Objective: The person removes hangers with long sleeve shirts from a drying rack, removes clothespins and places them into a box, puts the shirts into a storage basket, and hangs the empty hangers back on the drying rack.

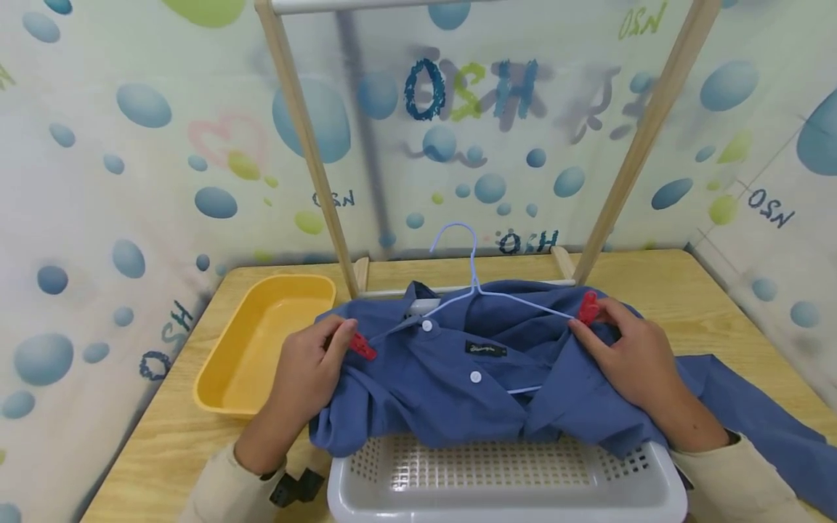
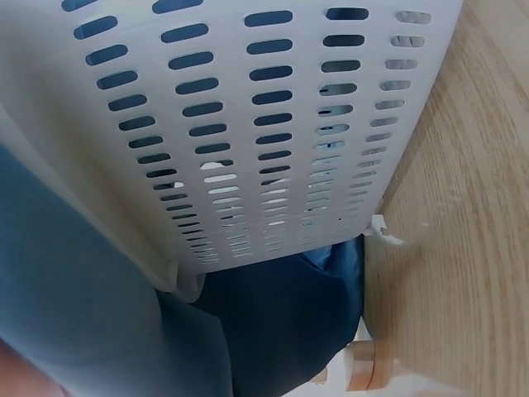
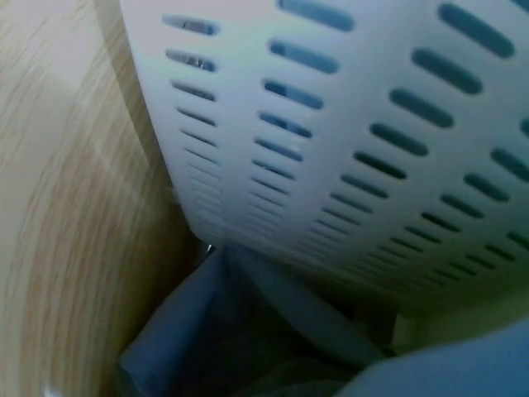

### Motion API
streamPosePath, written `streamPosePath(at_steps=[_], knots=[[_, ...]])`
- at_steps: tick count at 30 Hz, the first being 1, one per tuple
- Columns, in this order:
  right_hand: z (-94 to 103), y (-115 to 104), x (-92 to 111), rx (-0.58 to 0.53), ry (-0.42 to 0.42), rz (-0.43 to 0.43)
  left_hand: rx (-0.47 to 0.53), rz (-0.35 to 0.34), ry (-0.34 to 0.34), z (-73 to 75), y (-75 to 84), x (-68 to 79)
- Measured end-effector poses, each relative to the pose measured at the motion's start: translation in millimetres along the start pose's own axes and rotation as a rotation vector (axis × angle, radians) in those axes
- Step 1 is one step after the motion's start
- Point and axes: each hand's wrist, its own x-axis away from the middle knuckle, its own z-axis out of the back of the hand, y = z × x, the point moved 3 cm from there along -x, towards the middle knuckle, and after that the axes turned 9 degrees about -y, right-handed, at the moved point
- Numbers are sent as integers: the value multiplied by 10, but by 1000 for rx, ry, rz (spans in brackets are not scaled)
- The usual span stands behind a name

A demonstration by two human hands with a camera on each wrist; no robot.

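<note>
A blue button-up shirt [image 1: 438, 399] lies over a white perforated basket [image 1: 510, 501], its collar label and two white buttons facing me. A light purple wire hanger [image 1: 474, 265] sits inside the shirt's neck, hook pointing up. At the left shoulder, my left hand [image 1: 310, 367] pinches a red clothespin [image 1: 362, 346] between thumb and curled fingers. My right hand [image 1: 634, 356] pinches another red clothespin [image 1: 589, 308] beside the hanger's right arm. Both wrist views show the basket's slotted side and hanging shirt cloth; the fingers are out of sight there.
A yellow plastic tray [image 1: 203, 388] stands on the wooden table [image 1: 153, 443] at left. Behind the shirt rises a wooden rack [image 1: 306, 138] with a white top bar. One sleeve [image 1: 752, 414] trails across the table at right. A small black object [image 1: 297, 487] lies by my left wrist.
</note>
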Motion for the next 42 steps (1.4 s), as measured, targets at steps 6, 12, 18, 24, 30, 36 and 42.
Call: streamPosePath(at_steps=[6, 12, 18, 24, 30, 36, 42], knots=[[11, -9, 0, 1, 11, 7, -7, 6, 4, 2, -1, -14], [15, -15, -8, 2, 11, 14, -12, 3, 11, -3, -24, -22], [16, -12, -27, -2, 17, 23, -16, -4, 37, 21, -7, -29], [10, -7, -13, -5, -3, 8, -16, -11, 42, 24, -11, -18], [34, 9, 11, -15, 14, -17, -3, -50, 54, 12, -2, -73], [15, 20, 9, -20, -1, -16, 18, -18, 60, 14, -16, -61], [-2, 4, -10, -24, -20, -32, 44, -8, 79, 18, -40, -33]])
